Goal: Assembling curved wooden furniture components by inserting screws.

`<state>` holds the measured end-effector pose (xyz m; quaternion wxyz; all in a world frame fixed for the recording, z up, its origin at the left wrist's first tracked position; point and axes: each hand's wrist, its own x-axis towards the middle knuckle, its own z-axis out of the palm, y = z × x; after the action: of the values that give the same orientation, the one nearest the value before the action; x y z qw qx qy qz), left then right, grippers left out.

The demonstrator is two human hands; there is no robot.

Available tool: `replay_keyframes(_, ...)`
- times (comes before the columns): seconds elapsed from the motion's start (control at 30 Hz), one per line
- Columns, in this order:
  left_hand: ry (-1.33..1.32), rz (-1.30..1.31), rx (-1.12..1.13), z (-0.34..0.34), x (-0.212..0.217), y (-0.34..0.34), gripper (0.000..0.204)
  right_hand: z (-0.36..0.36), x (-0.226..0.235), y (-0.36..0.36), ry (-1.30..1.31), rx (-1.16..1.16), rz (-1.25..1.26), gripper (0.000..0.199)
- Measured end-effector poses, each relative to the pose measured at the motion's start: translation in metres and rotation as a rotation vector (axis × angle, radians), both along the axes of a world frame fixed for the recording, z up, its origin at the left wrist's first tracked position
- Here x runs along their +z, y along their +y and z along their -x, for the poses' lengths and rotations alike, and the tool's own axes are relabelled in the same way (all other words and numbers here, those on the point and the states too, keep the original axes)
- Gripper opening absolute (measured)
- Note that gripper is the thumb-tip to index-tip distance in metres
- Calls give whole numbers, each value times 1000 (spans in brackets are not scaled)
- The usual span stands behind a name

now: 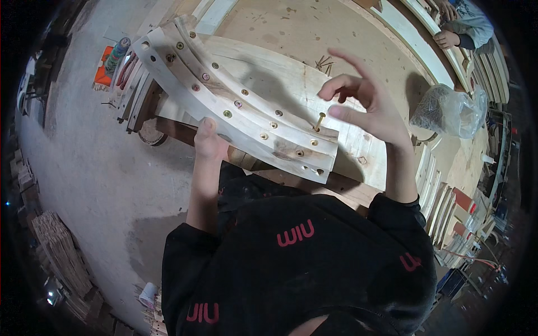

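A curved wooden piece [255,115], built of stepped strips with rows of screw heads sunk in it, slants across a pale wooden board [364,148]. My left hand [210,140] grips its near edge, the thumb on top and the fingers hidden underneath. At the piece's right end one brass-coloured screw [320,120] stands upright, sticking well out of the wood. My right hand [367,103] hovers just right of that screw, its fingers apart and nothing between them. Whether the thumb touches the screw head, I cannot tell.
Several loose screws [324,64] lie behind the piece. A clear plastic bag [445,112] sits to the right. At the far right, another person's hand [446,39] rests on a long wooden strip. An orange item [103,70] and a bottle [117,53] are at far left.
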<state>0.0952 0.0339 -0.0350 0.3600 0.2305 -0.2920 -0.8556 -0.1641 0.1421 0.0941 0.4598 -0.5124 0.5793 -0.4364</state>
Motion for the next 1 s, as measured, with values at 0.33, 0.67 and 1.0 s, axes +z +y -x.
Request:
replay_keyframes(0.33,33,90,53,-16,-20,-10,75,85,-97,-34,548,-490,24,51)
replay_keyframes(0.67,-303,468,322,-47,-38,-57,65,119,-194,-70,910,-592,-269,59)
replay_keyframes(1.0,-762,1011,466,-53,-68,-77,60,117,-160,-82,536,-681,-193,69)
